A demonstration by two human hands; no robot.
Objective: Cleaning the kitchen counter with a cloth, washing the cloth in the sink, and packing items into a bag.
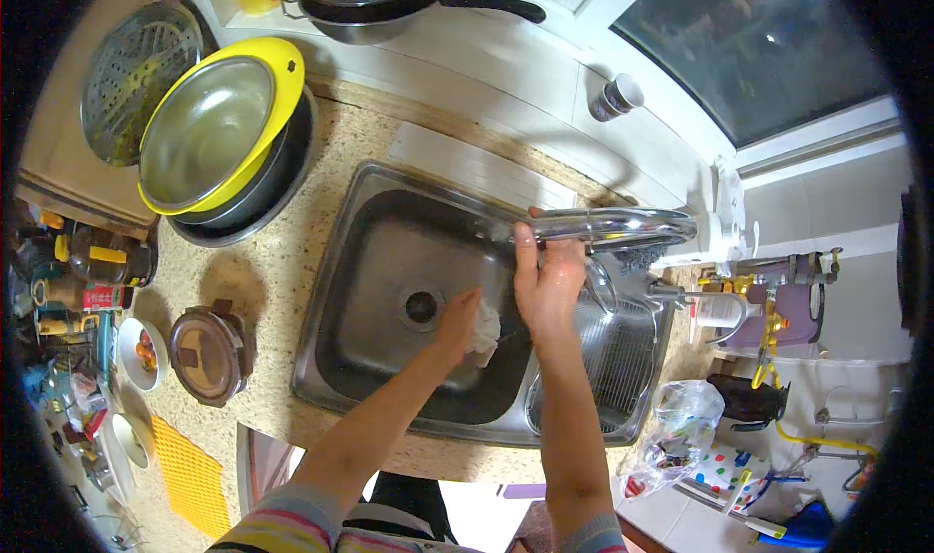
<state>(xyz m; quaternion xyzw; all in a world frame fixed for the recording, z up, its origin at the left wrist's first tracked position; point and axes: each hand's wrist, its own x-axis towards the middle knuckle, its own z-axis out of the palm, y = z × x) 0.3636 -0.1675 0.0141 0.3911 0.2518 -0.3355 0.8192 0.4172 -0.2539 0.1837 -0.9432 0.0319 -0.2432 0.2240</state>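
Note:
My left hand [458, 325] is over the large basin of a stainless steel sink [379, 261], to the right of the drain [421, 308]. It grips a crumpled whitish cloth [485, 336]. Higher up, my right hand [551, 283] wraps around the spout end of a chrome faucet [620, 226], thumb on the near side and some fingers hidden behind it. Whether water runs from the spout I cannot tell. A wire rack [616, 363] sits in the smaller basin, partly covered by my right forearm.
Left of the sink, a yellow-rimmed bowl [292, 71] rests on dark bowls. Below are a brown-lidded container [206, 356], a white bowl of small fruits [124, 352] and a yellow mat [186, 473]. A lidded pan [372, 2] and a cup [616, 97] stand on the ledge behind.

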